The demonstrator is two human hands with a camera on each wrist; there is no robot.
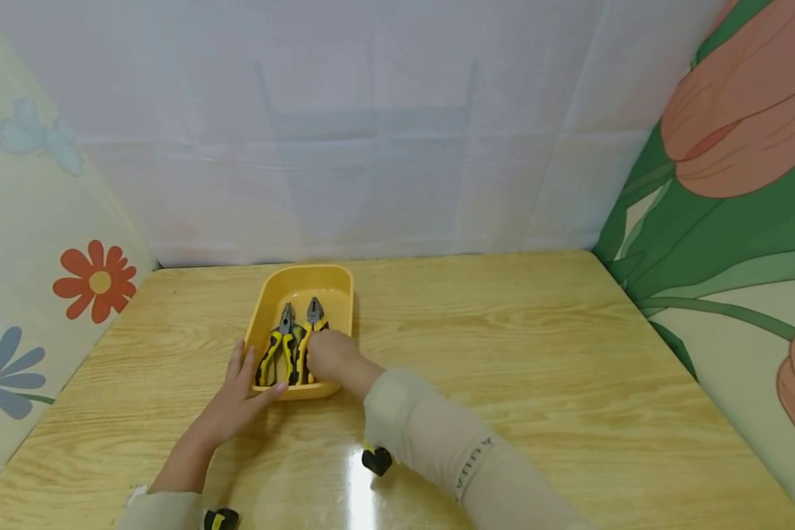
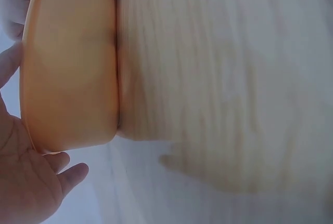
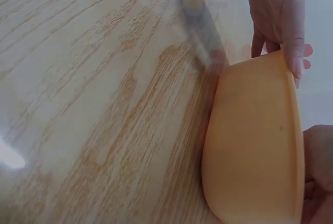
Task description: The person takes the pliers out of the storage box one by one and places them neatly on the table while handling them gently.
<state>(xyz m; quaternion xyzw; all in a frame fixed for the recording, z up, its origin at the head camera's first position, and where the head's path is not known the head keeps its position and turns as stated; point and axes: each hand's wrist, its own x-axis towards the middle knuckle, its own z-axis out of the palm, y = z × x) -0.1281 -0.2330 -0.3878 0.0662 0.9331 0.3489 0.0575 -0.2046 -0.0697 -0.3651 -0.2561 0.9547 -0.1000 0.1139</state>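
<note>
A yellow tray [image 1: 334,280] stands on the wooden table. Two pairs of pliers with black and yellow handles lie inside it: needle-nose pliers [image 1: 286,322] on the left, combination pliers [image 1: 314,312] on the right. My left hand [image 1: 237,401] holds the tray's near left corner, fingers along the outer side and thumb on the front rim. Reaching into the tray, my right hand [image 1: 334,355] covers the right handle of the combination pliers and grips there, its fingertips hidden. Only the tray's outer wall [image 2: 70,68] shows in the left wrist view.
A small black and yellow piece [image 1: 376,461] shows beside the right sleeve, another [image 1: 221,519] beside the left sleeve. A white sheet [image 1: 371,184] hangs behind the table [image 1: 503,331]. Flower-printed panels [image 1: 735,221] stand at both sides.
</note>
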